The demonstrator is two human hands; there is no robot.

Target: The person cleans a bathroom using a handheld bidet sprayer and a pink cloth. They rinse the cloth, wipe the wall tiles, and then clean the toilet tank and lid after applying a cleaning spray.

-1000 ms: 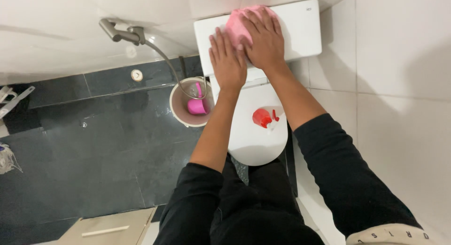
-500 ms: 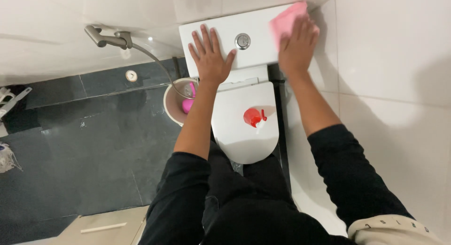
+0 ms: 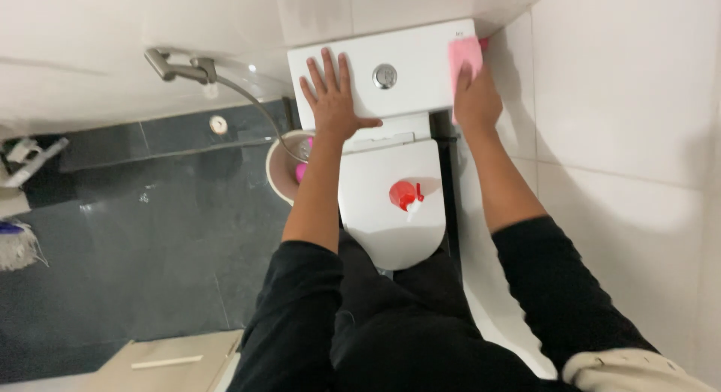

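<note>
My left hand (image 3: 332,99) lies flat with fingers spread on the left part of the white toilet tank lid (image 3: 409,50). My right hand (image 3: 475,99) presses a pink cloth (image 3: 465,55) onto the right end of the tank, by the white tiled wall. A round metal flush button (image 3: 385,76) sits between the two hands. Below the tank, the closed white toilet seat lid (image 3: 390,234) carries a red spray bottle top (image 3: 405,194).
A pinkish bucket (image 3: 281,174) with a pink item inside stands on the dark floor left of the toilet. A metal hand sprayer with hose (image 3: 180,67) hangs on the left wall. A mop head (image 3: 16,245) lies at the far left. A beige box (image 3: 161,360) is at the bottom.
My right hand slid the pink cloth from the middle of the tank lid to its right end. My left hand moved left and spread flat, uncovering the flush button.
</note>
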